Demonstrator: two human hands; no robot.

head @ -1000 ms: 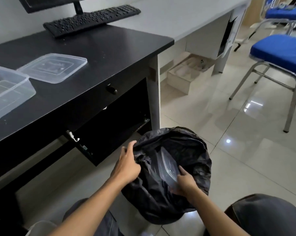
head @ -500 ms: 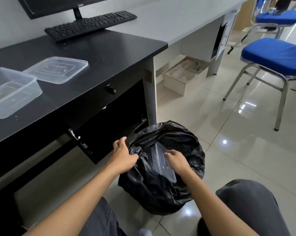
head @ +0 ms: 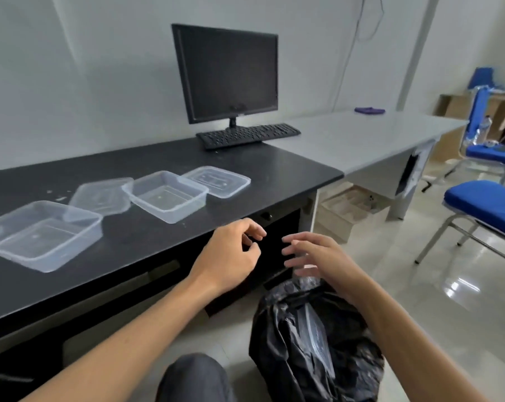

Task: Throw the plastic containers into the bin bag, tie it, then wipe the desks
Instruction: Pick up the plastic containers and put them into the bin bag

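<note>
Left hand (head: pixel 231 252) and right hand (head: pixel 315 253) hover empty at the black desk (head: pixel 135 242).
On the desk, from its left end, lie a large clear container (head: pixel 42 236), a lid (head: pixel 100 195), a second container (head: pixel 165 195) and a second lid (head: pixel 218 181). Off the desk's front edge, the left fingers curl loosely and the right fingers spread. On the floor before the desk sits the bin bag (head: pixel 289 372), clear plastic inside.

left grip (head: pixel 229 256) and right grip (head: pixel 321 256) empty
</note>
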